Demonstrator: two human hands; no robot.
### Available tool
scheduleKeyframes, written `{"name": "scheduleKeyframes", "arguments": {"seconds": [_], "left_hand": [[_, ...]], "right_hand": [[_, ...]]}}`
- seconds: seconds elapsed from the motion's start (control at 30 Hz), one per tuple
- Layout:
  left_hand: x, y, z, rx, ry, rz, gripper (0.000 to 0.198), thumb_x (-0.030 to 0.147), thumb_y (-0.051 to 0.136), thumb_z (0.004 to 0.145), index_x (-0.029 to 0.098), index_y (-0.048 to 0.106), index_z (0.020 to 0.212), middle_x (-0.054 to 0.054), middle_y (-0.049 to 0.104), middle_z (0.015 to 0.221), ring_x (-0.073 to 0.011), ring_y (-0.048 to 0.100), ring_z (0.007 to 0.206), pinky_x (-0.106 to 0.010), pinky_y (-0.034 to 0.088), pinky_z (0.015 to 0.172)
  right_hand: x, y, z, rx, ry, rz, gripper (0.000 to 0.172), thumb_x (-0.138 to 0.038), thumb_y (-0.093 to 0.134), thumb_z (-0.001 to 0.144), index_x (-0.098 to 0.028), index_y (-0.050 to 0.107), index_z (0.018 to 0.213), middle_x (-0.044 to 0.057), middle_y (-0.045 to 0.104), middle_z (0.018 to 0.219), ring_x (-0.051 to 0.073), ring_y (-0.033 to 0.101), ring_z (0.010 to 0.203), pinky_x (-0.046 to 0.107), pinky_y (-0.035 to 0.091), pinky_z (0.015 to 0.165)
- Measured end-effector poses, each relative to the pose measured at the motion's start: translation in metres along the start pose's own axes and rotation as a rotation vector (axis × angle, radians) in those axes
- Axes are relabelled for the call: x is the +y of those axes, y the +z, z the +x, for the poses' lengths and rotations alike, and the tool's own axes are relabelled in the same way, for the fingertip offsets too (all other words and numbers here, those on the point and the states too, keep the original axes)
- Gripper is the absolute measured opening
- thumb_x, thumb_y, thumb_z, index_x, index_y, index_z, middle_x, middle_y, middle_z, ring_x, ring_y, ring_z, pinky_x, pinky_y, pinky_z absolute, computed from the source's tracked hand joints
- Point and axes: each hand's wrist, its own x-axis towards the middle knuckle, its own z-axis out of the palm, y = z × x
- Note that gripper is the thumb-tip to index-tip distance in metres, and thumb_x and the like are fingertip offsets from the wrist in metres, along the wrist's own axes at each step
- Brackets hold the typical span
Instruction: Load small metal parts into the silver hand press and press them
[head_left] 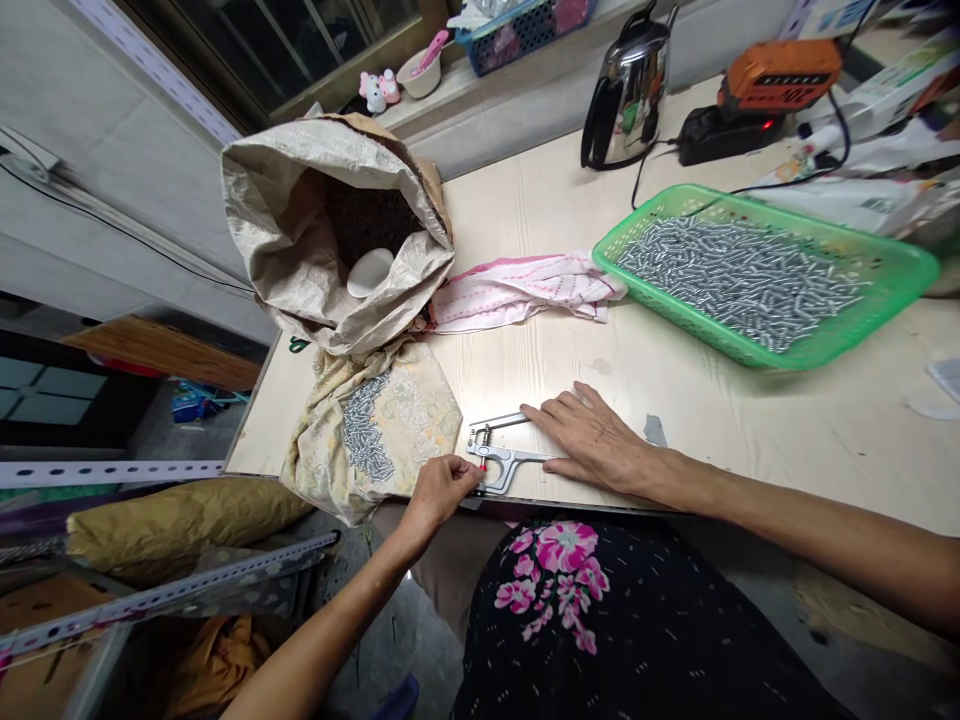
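A silver hand press (506, 455) with a long lever, a spring and a red part at its jaw lies near the table's front edge. My right hand (592, 440) spans its handles, index finger on the upper lever and thumb by the lower one. At the jaw, my left hand (446, 485) is closed in a pinch; whatever lies between the fingertips is too small to make out. Left of the press, a pile of small metal pieces (366, 430) rests on a patterned yellowish cloth (424, 390).
A green basket (832, 350) of shiny metal pins stands at right. An open woven sack (277, 200) with dark contents and a white scoop (370, 272) stands behind the cloth. A pink-striped towel (525, 292), a kettle (630, 90) and an orange battery (784, 75) sit farther back.
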Motion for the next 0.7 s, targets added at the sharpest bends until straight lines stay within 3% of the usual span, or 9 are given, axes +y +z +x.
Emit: {"name": "scheduleKeyframes", "arguments": {"seconds": [0.1, 0.17, 0.27, 0.33, 0.4, 0.53, 0.7], "left_hand": [[0.009, 0.006, -0.009, 0.201, 0.174, 0.177, 0.020, 0.034, 0.061, 0.085, 0.016, 0.068, 0.088, -0.008, 0.067, 0.089, -0.0229, 0.064, 0.085, -0.032, 0.049, 0.073], [0.018, 0.012, -0.008, 0.285, 0.378, 0.292, 0.029, 0.033, 0.065, 0.085, 0.018, 0.062, 0.110, -0.012, 0.064, 0.111, -0.0270, 0.059, 0.104, -0.040, 0.050, 0.088], [0.031, 0.019, 0.007, 0.184, 0.677, 0.370, 0.058, 0.030, 0.069, 0.083, 0.017, 0.045, 0.135, -0.017, 0.051, 0.138, -0.0316, 0.045, 0.129, -0.048, 0.042, 0.105], [0.038, 0.020, 0.022, 0.093, 0.786, 0.377, 0.064, 0.030, 0.066, 0.086, 0.017, 0.037, 0.141, -0.018, 0.046, 0.144, -0.0315, 0.041, 0.134, -0.049, 0.039, 0.108], [0.044, 0.018, 0.034, 0.033, 0.816, 0.381, 0.062, 0.031, 0.063, 0.088, 0.018, 0.036, 0.142, -0.017, 0.049, 0.140, -0.0303, 0.046, 0.129, -0.048, 0.041, 0.106], [0.055, 0.014, 0.042, 0.002, 0.777, 0.416, 0.048, 0.030, 0.063, 0.088, 0.017, 0.046, 0.131, -0.013, 0.058, 0.121, -0.0278, 0.053, 0.111, -0.045, 0.048, 0.094], [0.065, 0.019, 0.044, 0.032, 0.707, 0.452, 0.020, 0.029, 0.059, 0.091, 0.016, 0.059, 0.107, -0.009, 0.061, 0.100, -0.0250, 0.053, 0.096, -0.039, 0.047, 0.084]], "right_hand": [[-0.002, 0.005, -0.002, 0.037, -0.008, 0.061, 0.062, -0.031, 0.061, 0.087, -0.013, 0.035, 0.140, 0.014, 0.059, 0.109, 0.028, 0.051, 0.098, 0.047, 0.040, 0.090], [-0.002, 0.009, -0.002, 0.048, 0.008, 0.089, 0.070, -0.032, 0.064, 0.085, -0.012, 0.030, 0.142, 0.016, 0.059, 0.111, 0.029, 0.051, 0.099, 0.044, 0.043, 0.085], [-0.002, 0.013, -0.004, 0.050, 0.049, 0.083, 0.081, -0.040, 0.069, 0.080, -0.011, 0.027, 0.143, 0.018, 0.057, 0.116, 0.031, 0.051, 0.104, 0.044, 0.044, 0.086], [-0.003, 0.014, -0.005, 0.049, 0.079, 0.061, 0.079, -0.047, 0.070, 0.077, -0.013, 0.033, 0.138, 0.017, 0.056, 0.116, 0.032, 0.051, 0.103, 0.045, 0.044, 0.085], [-0.003, 0.013, -0.007, 0.042, 0.121, 0.017, 0.067, -0.049, 0.071, 0.076, -0.014, 0.044, 0.127, 0.016, 0.057, 0.110, 0.031, 0.051, 0.098, 0.044, 0.045, 0.081], [0.000, 0.009, -0.006, 0.022, 0.145, -0.083, 0.030, -0.036, 0.067, 0.084, -0.016, 0.055, 0.104, 0.011, 0.058, 0.097, 0.026, 0.051, 0.088, 0.037, 0.042, 0.073], [0.008, 0.010, 0.002, -0.010, 0.106, -0.056, 0.010, -0.025, 0.061, 0.090, -0.015, 0.059, 0.089, 0.008, 0.059, 0.089, 0.022, 0.051, 0.084, 0.033, 0.038, 0.072]]}}
